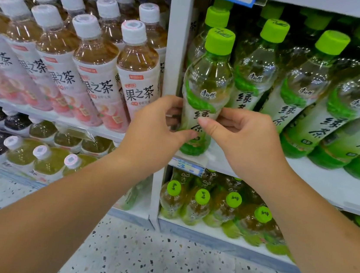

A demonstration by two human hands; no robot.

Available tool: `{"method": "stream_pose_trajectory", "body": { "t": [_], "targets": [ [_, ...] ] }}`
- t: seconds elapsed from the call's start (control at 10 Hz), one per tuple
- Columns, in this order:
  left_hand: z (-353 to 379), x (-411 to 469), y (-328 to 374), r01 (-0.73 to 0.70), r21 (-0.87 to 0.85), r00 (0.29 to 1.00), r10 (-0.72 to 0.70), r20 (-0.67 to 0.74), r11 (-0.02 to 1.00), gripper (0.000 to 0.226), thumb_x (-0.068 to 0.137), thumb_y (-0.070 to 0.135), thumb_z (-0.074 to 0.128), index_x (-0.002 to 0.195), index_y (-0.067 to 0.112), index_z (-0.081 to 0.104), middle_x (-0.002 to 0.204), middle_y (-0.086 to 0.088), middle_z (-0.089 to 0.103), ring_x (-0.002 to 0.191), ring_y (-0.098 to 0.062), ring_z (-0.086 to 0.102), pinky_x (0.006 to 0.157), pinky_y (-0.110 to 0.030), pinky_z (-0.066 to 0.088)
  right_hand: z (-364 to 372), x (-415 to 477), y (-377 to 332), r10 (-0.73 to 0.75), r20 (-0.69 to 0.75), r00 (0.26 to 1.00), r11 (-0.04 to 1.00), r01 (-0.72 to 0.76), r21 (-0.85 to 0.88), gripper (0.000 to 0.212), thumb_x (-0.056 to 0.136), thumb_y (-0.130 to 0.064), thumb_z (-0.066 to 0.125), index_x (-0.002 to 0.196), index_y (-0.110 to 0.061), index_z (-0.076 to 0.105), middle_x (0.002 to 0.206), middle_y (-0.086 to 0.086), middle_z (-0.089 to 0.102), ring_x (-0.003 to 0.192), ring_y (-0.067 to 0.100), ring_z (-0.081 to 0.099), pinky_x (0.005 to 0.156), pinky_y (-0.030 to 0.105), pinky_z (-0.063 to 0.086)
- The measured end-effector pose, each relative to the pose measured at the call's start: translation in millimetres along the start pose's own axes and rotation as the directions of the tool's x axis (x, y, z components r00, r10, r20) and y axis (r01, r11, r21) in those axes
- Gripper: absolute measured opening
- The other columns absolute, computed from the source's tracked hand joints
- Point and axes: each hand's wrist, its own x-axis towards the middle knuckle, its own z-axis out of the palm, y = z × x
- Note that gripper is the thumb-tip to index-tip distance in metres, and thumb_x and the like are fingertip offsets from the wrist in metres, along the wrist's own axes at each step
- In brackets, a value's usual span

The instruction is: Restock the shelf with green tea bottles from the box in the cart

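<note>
Floor first: grey speckled terrazzo floor [159,258] is nearest, with both bare forearms reaching over it toward the white upright shelf post [174,67].

Left hand [152,128] is in front of the post, low down. Its fingers [174,104] curl round the left side of the bottle label and the thumb presses the front. Right hand [242,141] is just right of the post, fingers curled onto the bottle's right side, thumb on the label. Both hands grip the same bottle and neither is spread.

That clear plastic green tea bottle with lime-green cap [208,83] stands upright immediately right of the post. Its base is at the front lip of the white shelf board [306,174], above a blue-white price tag [190,167]. Can't tell if its weight is fully down.

Further right of the post: rows of matching green-capped bottles [299,94], leaning back. Left of the post: white-capped peach tea bottles [136,74].

Cart and box are not in view.

Step, as I read it: placing and squaring one bottle in the lane beside the post, label forward.

Next move: seat it flush in front of the bottle behind, let go with both hands, and go back to the box for another.
</note>
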Motion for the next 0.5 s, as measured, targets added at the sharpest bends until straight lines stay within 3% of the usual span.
{"method": "stream_pose_trajectory", "body": {
  "t": [0.2, 0.3, 0.4, 0.5],
  "targets": [
    [-7, -2, -2, 0.007, 0.081, 1.000, -0.007, -0.003, 0.997, 0.045, 0.079, 0.026, 0.085, 0.121, 0.023, 0.071, 0.105, 0.017, 0.073, 0.097, 0.001, 0.067, 0.092, -0.031, 0.057, -3, -1, -3, 0.103, -0.010, 0.995, 0.980, -0.103, -0.168, 0.037, 0.082, -0.053, 0.074, 0.109, -0.028, 0.076, 0.094, -0.011, 0.076, 0.089, 0.006, 0.071, 0.085, 0.036, 0.059],
    [-10, -5, -2, 0.044, 0.077, 0.999, -0.045, 0.014, 0.996, 0.043, 0.083, 0.026, 0.081, 0.124, 0.019, 0.070, 0.109, 0.012, 0.073, 0.100, -0.002, 0.068, 0.094, -0.035, 0.056, -2, -6, -7, 0.128, -0.004, 0.992, 0.973, -0.127, -0.194, 0.038, 0.085, -0.050, 0.073, 0.115, -0.026, 0.074, 0.096, -0.011, 0.074, 0.091, 0.007, 0.069, 0.087, 0.037, 0.057],
    [-11, -12, 6, 0.122, 0.037, 0.992, -0.122, 0.012, 0.992, 0.041, 0.088, 0.031, 0.074, 0.126, 0.019, 0.067, 0.110, 0.012, 0.071, 0.100, -0.001, 0.066, 0.094, -0.034, 0.055, -11, -12, -15, 0.147, -0.054, 0.988, 0.955, -0.156, -0.253, 0.046, 0.089, -0.048, 0.069, 0.128, -0.026, 0.066, 0.098, -0.017, 0.070, 0.091, 0.001, 0.064, 0.079, 0.022, 0.051],
    [-12, -19, 16, 0.232, -0.014, 0.972, -0.232, 0.042, 0.973, 0.042, 0.090, 0.038, 0.070, 0.128, 0.021, 0.064, 0.110, 0.015, 0.068, 0.098, 0.004, 0.063, 0.088, -0.026, 0.053, -21, -19, -23, 0.196, -0.084, 0.977, 0.957, -0.210, -0.200, 0.046, 0.090, -0.046, 0.068, 0.132, -0.026, 0.063, 0.097, -0.020, 0.067, 0.092, 0.002, 0.064, 0.080, 0.024, 0.050]
  ]
}}
